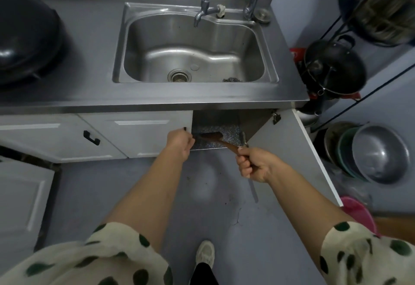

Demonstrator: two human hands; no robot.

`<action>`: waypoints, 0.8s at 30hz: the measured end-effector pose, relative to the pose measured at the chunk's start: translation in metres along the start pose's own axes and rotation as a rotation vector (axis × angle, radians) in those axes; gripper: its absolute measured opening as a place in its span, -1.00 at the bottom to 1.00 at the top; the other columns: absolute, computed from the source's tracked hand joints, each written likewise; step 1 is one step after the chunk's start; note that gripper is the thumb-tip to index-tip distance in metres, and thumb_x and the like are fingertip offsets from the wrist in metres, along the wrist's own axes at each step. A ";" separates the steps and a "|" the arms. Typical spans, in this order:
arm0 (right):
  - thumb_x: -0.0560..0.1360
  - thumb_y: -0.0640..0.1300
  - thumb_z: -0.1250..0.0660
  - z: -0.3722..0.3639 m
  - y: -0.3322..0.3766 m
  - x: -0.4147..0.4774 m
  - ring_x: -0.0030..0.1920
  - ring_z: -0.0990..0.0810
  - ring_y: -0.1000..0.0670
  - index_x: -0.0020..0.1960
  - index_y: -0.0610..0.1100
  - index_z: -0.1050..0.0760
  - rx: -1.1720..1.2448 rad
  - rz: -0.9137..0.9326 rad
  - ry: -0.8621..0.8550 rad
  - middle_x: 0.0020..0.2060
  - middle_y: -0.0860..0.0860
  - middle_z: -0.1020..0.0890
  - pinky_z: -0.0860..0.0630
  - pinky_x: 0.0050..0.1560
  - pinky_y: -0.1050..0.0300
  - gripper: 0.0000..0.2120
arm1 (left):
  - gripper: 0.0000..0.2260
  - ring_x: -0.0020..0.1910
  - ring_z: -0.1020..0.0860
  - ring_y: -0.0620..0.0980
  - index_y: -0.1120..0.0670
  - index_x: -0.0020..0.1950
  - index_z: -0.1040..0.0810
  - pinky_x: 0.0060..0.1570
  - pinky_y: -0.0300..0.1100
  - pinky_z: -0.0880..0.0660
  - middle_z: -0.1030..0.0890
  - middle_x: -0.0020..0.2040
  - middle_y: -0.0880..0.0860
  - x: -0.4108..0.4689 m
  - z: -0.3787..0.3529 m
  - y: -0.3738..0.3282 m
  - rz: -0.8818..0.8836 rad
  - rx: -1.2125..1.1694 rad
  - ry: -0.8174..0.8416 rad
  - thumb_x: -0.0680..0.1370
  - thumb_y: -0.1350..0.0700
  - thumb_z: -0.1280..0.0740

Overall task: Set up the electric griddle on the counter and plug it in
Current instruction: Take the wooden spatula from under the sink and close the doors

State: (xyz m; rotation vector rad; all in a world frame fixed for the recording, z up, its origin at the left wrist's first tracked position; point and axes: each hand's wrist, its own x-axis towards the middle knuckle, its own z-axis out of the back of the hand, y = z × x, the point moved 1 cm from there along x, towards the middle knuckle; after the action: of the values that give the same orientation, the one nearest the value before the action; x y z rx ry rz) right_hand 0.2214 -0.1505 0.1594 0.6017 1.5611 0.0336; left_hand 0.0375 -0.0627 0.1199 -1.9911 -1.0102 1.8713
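My right hand (253, 163) is closed around the handle of a brown wooden spatula (215, 138), whose blade reaches into the open cabinet (217, 125) under the sink. My left hand (179, 144) reaches to the cabinet's left edge, its fingers hidden behind the closed door (139, 134); what it holds, if anything, cannot be seen. The cabinet's right door (292, 149) stands swung wide open. No electric griddle shows inside the dark cabinet or on the steel counter (89, 37).
A steel sink (265, 44) with a tap (206, 10) sits above the cabinet. A black wok (24, 37) rests at the left. A wire rack at right holds a black pot (336, 66); metal basins (379, 154) stack on the floor beside the open door.
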 end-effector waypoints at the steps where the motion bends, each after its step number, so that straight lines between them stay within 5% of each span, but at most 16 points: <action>1: 0.64 -0.13 -0.06 0.003 -0.003 -0.010 -0.70 -0.22 0.15 -0.25 -0.13 -0.30 0.004 0.005 0.011 -0.65 0.05 -0.33 -0.12 -0.70 0.37 -0.71 | -0.66 0.08 -0.52 0.07 0.31 0.33 -0.42 0.13 -0.18 -0.54 -0.53 0.19 0.25 -0.006 0.001 0.003 0.007 0.023 0.008 0.55 0.41 -0.19; 5: 0.64 -0.12 -0.04 0.023 -0.018 -0.061 -0.70 -0.20 0.17 -0.26 -0.14 -0.30 0.053 0.046 0.039 -0.65 0.06 -0.32 -0.09 -0.70 0.40 -0.69 | -0.77 -0.25 -0.49 -0.09 0.17 -0.19 -0.46 -0.23 -0.31 -0.51 -0.50 -0.18 0.09 -0.030 -0.001 0.013 0.000 0.181 0.091 0.56 0.42 -0.15; 10: 0.64 -0.11 -0.04 0.066 -0.046 -0.129 -0.69 -0.19 0.18 -0.25 -0.15 -0.31 0.159 0.144 0.005 -0.64 0.07 -0.31 -0.06 -0.69 0.38 -0.69 | -0.70 -0.41 -0.50 -0.11 0.11 -0.29 -0.37 -0.49 -0.38 -0.47 -0.45 -0.31 0.06 -0.079 -0.032 0.034 -0.057 0.320 0.192 0.58 0.39 -0.14; 13: 0.64 -0.12 -0.06 0.100 -0.062 -0.166 -0.68 -0.20 0.17 -0.22 -0.17 -0.32 0.257 0.210 -0.028 -0.63 0.06 -0.32 -0.07 -0.69 0.38 -0.72 | -0.72 -0.43 -0.52 -0.13 0.11 -0.22 -0.42 -0.50 -0.41 -0.47 -0.45 -0.28 0.06 -0.113 -0.065 0.059 -0.075 0.457 0.324 0.58 0.42 -0.12; 20: 0.64 -0.11 -0.08 0.183 -0.083 -0.213 -0.66 -0.20 0.18 -0.18 -0.17 -0.33 0.407 0.391 -0.087 -0.60 0.07 -0.31 -0.07 -0.67 0.38 -0.75 | -0.67 -0.28 -0.44 -0.07 0.28 0.31 -0.43 -0.23 -0.30 -0.43 -0.49 -0.18 0.13 -0.182 -0.150 0.123 -0.097 0.631 0.521 0.58 0.45 -0.12; 24: 0.64 -0.11 -0.09 0.219 -0.080 -0.212 -0.66 -0.20 0.18 -0.19 -0.17 -0.34 0.470 0.433 -0.102 -0.59 0.07 -0.31 -0.06 -0.65 0.37 -0.74 | -0.68 -0.14 -0.52 -0.01 0.33 0.32 -0.44 -0.11 -0.23 -0.50 -0.55 -0.06 0.16 -0.196 -0.194 0.148 -0.135 0.728 0.560 0.57 0.41 -0.18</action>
State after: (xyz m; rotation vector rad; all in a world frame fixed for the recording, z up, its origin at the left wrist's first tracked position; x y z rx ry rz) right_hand 0.3900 -0.3759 0.3019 1.2862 1.3184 -0.0381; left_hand 0.2790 -0.2366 0.2175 -1.7537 -0.2384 1.2247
